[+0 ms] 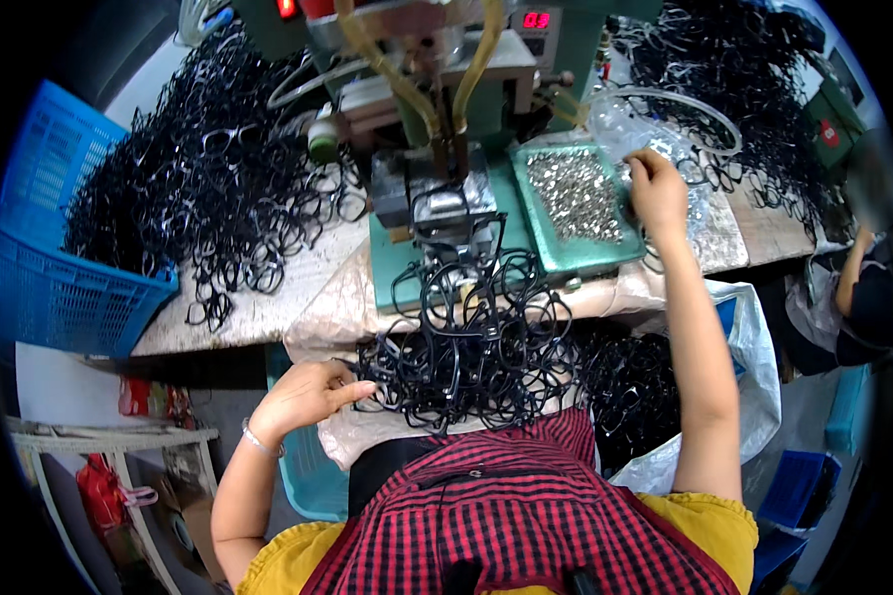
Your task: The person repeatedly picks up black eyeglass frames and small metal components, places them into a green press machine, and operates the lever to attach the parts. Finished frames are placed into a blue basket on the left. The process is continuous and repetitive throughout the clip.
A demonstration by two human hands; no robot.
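Observation:
A tangled heap of black eyeglass frames (466,342) lies at my lap, spreading up to the front of a green bench machine (511,213). My left hand (313,397) is at the heap's left edge, thumb stretched over it and fingers curled round a black frame, partly hidden. One black frame (454,297) stands up at the machine's metal fixture (451,205). To the right, a teal tray (566,260) holds many small silvery metal parts (575,193). My right hand (660,193) is at its right rim, fingers pinched together; whatever is between the fingertips is too small to make out.
More black frames pile up at the back left (258,169) and back right (734,79). A blue plastic crate (79,288) stands at left. Clear plastic bags (700,203) lie beside the tray. A white sack (754,377) with frames hangs at right. Another person's arm (848,273) shows far right.

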